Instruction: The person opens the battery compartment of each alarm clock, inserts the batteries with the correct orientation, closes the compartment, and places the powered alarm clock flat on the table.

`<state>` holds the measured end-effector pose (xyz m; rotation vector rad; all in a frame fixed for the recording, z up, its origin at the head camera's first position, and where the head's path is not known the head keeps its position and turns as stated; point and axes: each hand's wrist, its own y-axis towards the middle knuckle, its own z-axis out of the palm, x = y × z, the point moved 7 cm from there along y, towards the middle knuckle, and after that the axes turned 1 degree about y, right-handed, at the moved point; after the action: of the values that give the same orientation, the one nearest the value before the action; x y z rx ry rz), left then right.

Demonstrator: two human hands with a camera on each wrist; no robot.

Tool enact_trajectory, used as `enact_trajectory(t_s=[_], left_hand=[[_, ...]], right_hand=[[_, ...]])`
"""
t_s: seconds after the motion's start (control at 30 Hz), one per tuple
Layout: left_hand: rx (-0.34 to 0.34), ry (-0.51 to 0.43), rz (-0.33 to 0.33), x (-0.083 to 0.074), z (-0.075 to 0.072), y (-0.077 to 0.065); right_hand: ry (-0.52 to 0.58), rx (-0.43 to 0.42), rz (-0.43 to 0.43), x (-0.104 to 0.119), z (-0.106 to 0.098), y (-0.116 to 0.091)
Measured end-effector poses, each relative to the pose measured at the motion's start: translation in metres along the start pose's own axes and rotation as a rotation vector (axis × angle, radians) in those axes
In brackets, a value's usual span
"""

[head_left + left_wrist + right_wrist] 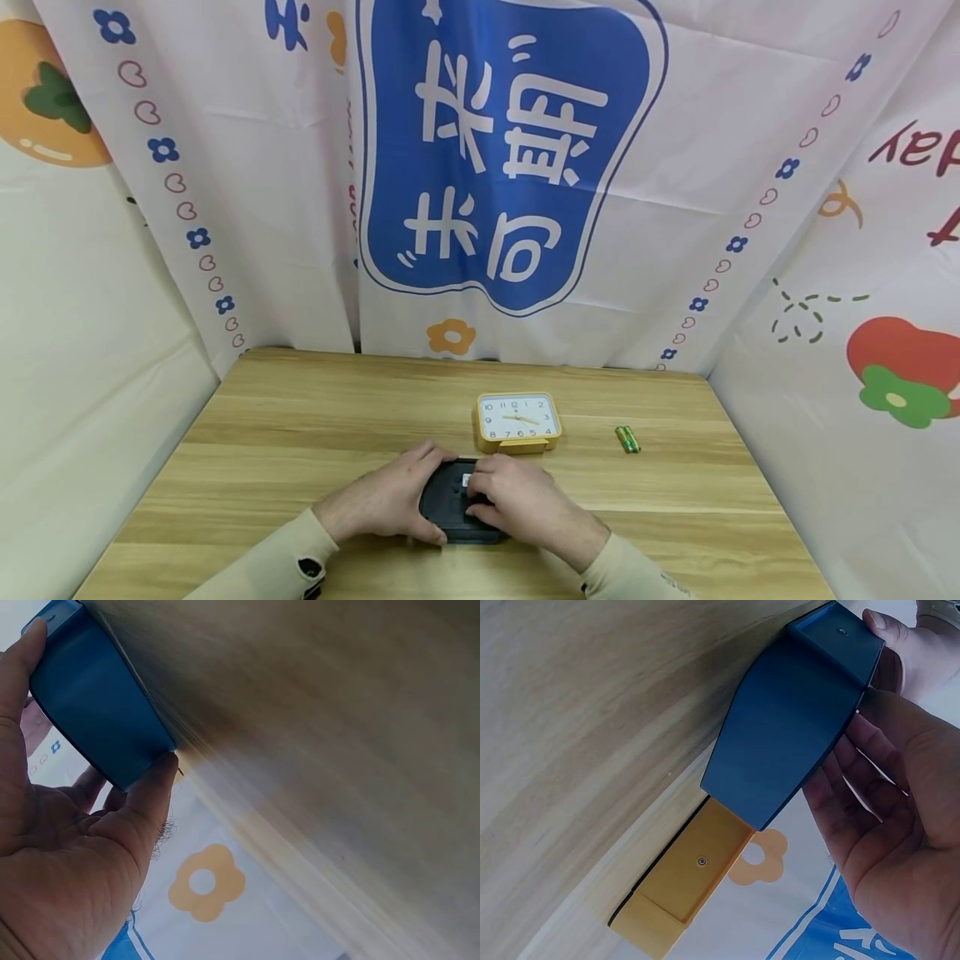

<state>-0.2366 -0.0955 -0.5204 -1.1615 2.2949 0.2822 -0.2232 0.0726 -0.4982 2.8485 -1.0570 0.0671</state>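
Head view: left hand (386, 496) clamps dark case (442, 500); right hand (521, 502) grip, we can't tell; uneven pressure beneath fingertips could skid it!

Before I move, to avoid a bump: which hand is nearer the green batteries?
Right: the right hand, on the blue case, is left of the green batteries; the left hand is farther left, gripping the case's left side.

Curtained booth: printed cloth (675, 217) hung round wood-grain table (315, 417).
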Motion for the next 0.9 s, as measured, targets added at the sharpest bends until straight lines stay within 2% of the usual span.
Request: enact_trajectory(t_s=[0.47, 0.73, 0.9], left_hand=[[0.001, 0.002, -0.005, 0.001, 0.001, 0.0], [0.015, -0.007, -0.016, 0.003, 0.002, 0.0], [0.02, -0.012, -0.021, 0.002, 0.002, 0.0]], right_hand=[[-0.042, -0.005, -0.01, 0.004, -0.003, -0.001], [-0.235, -0.08, -0.076, 0.016, -0.005, -0.004], [-0.293, -0.119, -0.1, 0.02, -0.004, -0.005]])
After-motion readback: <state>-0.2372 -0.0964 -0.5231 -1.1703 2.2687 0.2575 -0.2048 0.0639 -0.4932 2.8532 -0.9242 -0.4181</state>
